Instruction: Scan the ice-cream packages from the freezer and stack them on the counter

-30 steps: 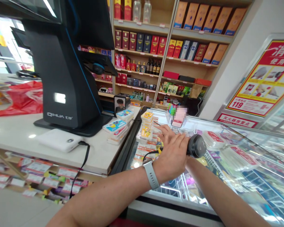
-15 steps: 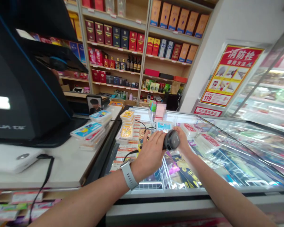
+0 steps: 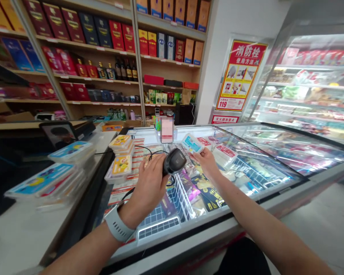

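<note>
My left hand (image 3: 151, 181), with a watch (image 3: 119, 223) on its wrist, is wrapped round a black barcode scanner (image 3: 174, 161) above the glass-topped freezer (image 3: 189, 225). The scanner's cable (image 3: 145, 148) loops behind it. Just to the right, my right hand (image 3: 208, 162) pinches the near corner of a clear plastic food box with a blue label (image 3: 192, 143). The box is tilted over the glass. Left of the scanner, yellow-labelled food boxes (image 3: 122, 164) are stacked on the freezer.
More blue-labelled boxes (image 3: 48, 179) are piled on the counter (image 3: 14, 244) at left. A phone (image 3: 167, 130) stands upright at the freezer's far edge. Shelves (image 3: 103, 80) of boxed bottles line the back wall, and a display fridge (image 3: 315, 84) is at right.
The view has swung right. My right hand has moved from behind the scanner to its right, and the blue-labelled box now shows tilted in its fingers. My left hand still holds the scanner.
</note>
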{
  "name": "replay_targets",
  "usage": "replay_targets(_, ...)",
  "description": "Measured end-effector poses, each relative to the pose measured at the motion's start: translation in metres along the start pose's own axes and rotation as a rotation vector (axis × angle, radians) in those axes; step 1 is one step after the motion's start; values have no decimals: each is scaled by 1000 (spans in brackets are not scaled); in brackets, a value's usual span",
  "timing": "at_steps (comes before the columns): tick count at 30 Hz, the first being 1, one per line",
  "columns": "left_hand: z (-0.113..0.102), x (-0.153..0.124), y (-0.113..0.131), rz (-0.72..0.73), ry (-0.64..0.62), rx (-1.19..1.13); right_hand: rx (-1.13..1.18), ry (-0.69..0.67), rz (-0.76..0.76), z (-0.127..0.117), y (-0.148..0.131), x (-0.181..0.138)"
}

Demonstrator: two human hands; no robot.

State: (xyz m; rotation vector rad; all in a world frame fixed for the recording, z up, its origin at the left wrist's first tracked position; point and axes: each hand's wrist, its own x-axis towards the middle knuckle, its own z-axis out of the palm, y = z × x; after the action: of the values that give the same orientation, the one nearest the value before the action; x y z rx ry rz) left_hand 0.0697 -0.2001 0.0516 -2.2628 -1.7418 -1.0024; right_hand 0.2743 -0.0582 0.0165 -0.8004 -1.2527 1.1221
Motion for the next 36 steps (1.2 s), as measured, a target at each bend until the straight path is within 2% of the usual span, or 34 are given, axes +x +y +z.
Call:
replay_targets(7, -4, 4, -1, -5, 5, -35, 20, -58, 80, 1, 2, -4)
replay_targets(23, -5, 2, 0, 1, 32, -42, -52, 15, 24, 2, 7, -3)
replay_targets(36, -5, 3, 3, -19, 7, -32, -79, 13, 32, 2, 7, -2)
